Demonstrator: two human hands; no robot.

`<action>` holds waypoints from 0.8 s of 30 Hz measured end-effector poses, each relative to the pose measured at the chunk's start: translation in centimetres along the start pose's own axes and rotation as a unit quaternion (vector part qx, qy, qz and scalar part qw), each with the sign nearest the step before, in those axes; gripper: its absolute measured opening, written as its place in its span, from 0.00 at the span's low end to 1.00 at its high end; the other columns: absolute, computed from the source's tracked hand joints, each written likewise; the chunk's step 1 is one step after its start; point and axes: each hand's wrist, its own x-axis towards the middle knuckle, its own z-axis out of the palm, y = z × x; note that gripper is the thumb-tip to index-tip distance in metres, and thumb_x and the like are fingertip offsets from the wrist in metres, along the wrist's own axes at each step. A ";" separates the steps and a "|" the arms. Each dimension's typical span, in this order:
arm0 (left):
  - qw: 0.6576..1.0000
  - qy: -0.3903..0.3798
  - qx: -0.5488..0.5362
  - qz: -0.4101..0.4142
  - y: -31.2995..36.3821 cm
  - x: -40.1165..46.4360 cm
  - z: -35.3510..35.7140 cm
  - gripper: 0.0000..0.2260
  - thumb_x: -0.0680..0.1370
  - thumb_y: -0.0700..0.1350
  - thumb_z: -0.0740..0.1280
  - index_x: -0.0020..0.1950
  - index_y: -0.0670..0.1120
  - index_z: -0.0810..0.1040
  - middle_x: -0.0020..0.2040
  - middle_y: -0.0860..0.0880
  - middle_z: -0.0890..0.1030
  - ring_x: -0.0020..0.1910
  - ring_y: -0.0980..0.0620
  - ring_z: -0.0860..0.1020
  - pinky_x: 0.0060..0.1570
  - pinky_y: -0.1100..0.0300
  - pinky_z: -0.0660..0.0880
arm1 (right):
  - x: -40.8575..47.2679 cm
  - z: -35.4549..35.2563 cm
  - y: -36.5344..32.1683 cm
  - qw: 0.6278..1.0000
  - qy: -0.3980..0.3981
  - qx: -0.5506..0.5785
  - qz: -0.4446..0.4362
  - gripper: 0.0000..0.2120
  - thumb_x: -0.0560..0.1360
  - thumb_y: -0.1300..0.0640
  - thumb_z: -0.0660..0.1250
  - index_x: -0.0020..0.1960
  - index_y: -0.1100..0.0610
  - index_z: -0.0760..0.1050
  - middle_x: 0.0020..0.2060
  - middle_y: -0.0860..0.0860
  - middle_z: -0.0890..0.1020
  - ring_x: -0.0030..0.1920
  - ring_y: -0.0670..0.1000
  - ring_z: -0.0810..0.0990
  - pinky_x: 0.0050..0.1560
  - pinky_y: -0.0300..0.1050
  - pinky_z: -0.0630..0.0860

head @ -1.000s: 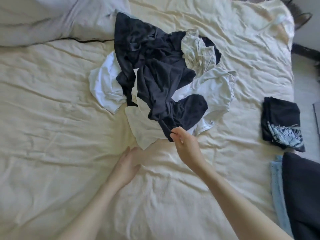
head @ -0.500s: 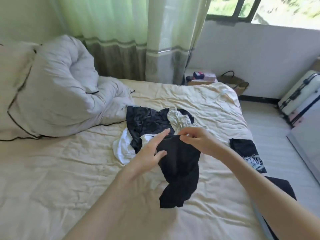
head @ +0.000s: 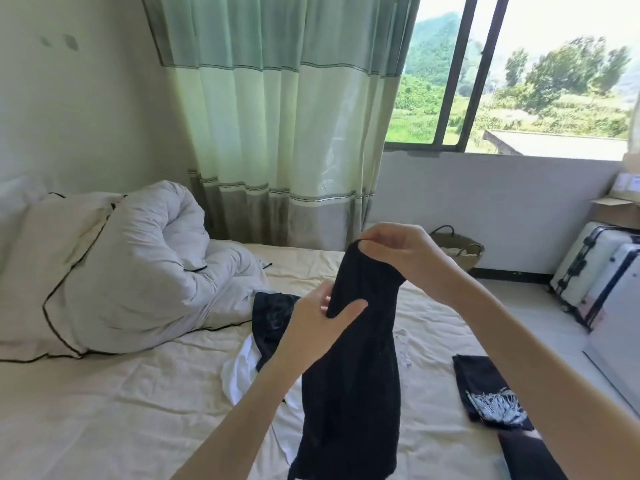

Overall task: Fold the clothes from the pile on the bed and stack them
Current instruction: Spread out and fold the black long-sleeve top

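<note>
Presently the right hand (head: pixel 398 251) pinches the top edge of a black garment (head: pixel 349 382), hanging above the bed (head: pixel 121 393); the left hand (head: pixel 322 323) grips its edge lower down. Behind the garment lies the pile (head: pixel 263 327); right of it, a folded dark shirt (head: pixel 485 389).

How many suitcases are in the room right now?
2. Both stand on the floor at the right, against the wall below the window: one suitcase farther back, the nearer suitcase beside it. Others may be outside the view.
</note>
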 end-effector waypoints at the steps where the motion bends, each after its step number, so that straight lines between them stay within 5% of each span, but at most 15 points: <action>1: 0.999 0.042 0.012 0.003 0.5 0.1 0.2 0.07 0.72 0.58 0.68 0.42 0.56 0.75 0.38 0.58 0.81 0.38 0.61 0.79 0.38 0.69 0.75 | 0.2 0.2 -0.2 1.000 -0.004 -0.007 0.006 0.08 0.76 0.59 0.67 0.40 0.52 0.80 0.32 0.43 0.82 0.34 0.41 0.80 0.33 0.31 0.74; 4: 0.987 0.120 0.104 0.038 1.2 0.7 -0.3 0.10 0.75 0.50 0.67 0.35 0.56 0.70 0.31 0.56 0.76 0.34 0.62 0.76 0.34 0.71 0.71 | 0.7 0.6 -0.2 0.998 0.001 -0.063 0.016 0.05 0.76 0.58 0.67 0.43 0.53 0.81 0.32 0.42 0.81 0.29 0.33 0.76 0.28 0.23 0.67; 6: 0.984 0.092 0.147 0.044 1.7 1.2 -1.4 0.08 0.76 0.46 0.67 0.37 0.53 0.75 0.31 0.57 0.77 0.33 0.62 0.76 0.35 0.73 0.70 | 1.1 0.5 0.0 0.994 0.001 -0.109 0.010 0.05 0.77 0.57 0.66 0.46 0.54 0.81 0.33 0.41 0.79 0.28 0.30 0.74 0.28 0.21 0.65; 11: 1.000 -0.019 -0.009 -0.017 3.3 2.1 -5.2 0.08 0.78 0.39 0.65 0.51 0.49 0.82 0.46 0.53 0.85 0.49 0.55 0.82 0.51 0.64 0.77 | 1.7 0.0 1.0 0.994 -0.045 -0.095 0.031 0.05 0.76 0.54 0.68 0.46 0.55 0.79 0.34 0.44 0.77 0.27 0.33 0.72 0.30 0.21 0.64; 16: 0.999 -0.019 0.022 0.019 5.2 2.6 -6.8 0.12 0.78 0.37 0.65 0.47 0.53 0.83 0.44 0.55 0.85 0.47 0.58 0.82 0.48 0.68 0.76 | 2.8 1.2 3.2 0.985 -0.149 -0.054 0.063 0.03 0.72 0.57 0.72 0.42 0.56 0.80 0.37 0.54 0.81 0.40 0.53 0.79 0.45 0.45 0.72; 19: 0.999 -0.008 0.031 0.031 5.8 2.7 -8.2 0.14 0.77 0.36 0.66 0.44 0.55 0.82 0.42 0.56 0.85 0.45 0.58 0.82 0.47 0.69 0.76 | 3.3 0.9 4.1 0.984 -0.158 0.011 0.078 0.06 0.73 0.60 0.70 0.41 0.53 0.84 0.42 0.54 0.84 0.46 0.50 0.82 0.53 0.44 0.75; 24: 0.991 0.043 0.124 0.016 4.9 3.5 -10.6 0.09 0.76 0.35 0.68 0.46 0.50 0.83 0.43 0.52 0.85 0.47 0.53 0.82 0.53 0.60 0.77 | 4.3 0.3 3.5 0.978 -0.156 0.063 0.121 0.05 0.73 0.62 0.70 0.41 0.57 0.83 0.40 0.55 0.84 0.41 0.50 0.84 0.40 0.38 0.79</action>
